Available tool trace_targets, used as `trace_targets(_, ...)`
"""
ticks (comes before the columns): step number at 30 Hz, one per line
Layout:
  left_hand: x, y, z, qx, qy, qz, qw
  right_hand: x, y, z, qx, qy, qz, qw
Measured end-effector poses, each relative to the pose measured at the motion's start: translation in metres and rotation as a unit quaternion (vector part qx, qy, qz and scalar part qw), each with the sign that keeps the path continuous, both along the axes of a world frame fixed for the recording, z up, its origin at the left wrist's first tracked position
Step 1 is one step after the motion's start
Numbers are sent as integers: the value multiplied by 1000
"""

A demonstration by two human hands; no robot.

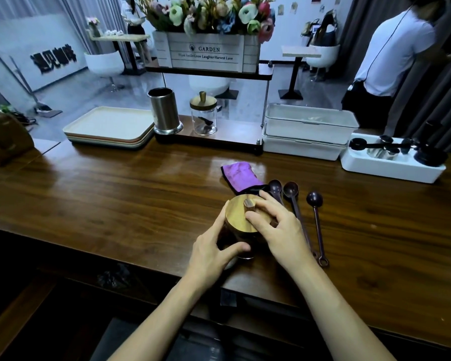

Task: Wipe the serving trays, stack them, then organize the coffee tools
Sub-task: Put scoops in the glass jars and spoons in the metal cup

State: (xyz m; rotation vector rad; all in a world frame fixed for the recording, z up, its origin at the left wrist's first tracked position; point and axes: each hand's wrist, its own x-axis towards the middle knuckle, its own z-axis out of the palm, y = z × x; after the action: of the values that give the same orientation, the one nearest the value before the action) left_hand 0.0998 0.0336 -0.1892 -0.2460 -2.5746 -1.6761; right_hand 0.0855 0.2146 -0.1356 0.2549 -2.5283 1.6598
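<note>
A glass jar (241, 246) with a round wooden lid (236, 216) stands near the front of the wooden counter. My left hand (214, 250) wraps around the jar's side. My right hand (279, 227) rests on the lid, fingers around its small knob (249, 204). Three dark wooden spoons (315, 220) lie side by side just right of the jar. A purple cloth (238, 175) lies folded behind it. Stacked serving trays (110, 126) sit at the back left.
A steel canister (164, 110) and a second lidded glass jar (203, 114) stand under a shelf with a flower box (208, 52). White lidded bins (307, 131) and a white tray of coffee tools (391, 158) are back right. A person (393, 53) stands beyond.
</note>
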Motion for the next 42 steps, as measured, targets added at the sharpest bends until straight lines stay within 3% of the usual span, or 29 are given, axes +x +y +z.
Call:
trace_targets(5,1,-2,6,11,-11,-13,1000,21,4,-15,-82,-16,35,996)
trace_targets(9,3,-11,8,73,-42,-40,996,25,9,-24,-156,-50,47,985)
trace_targets(18,-8,-20,16,126,-10,-3,992,11,-5,-30,-211,-59,38,975)
trace_targets(23,-58,-44,38,134,23,-14,991,-40,-31,-11,-234,-38,21,971)
trace_targets(31,-196,-83,62,76,87,-51,992,-161,-59,19,-226,-18,-42,973)
trace_targets(42,-302,-67,63,112,68,-46,990,-258,-81,11,-239,-24,-140,961)
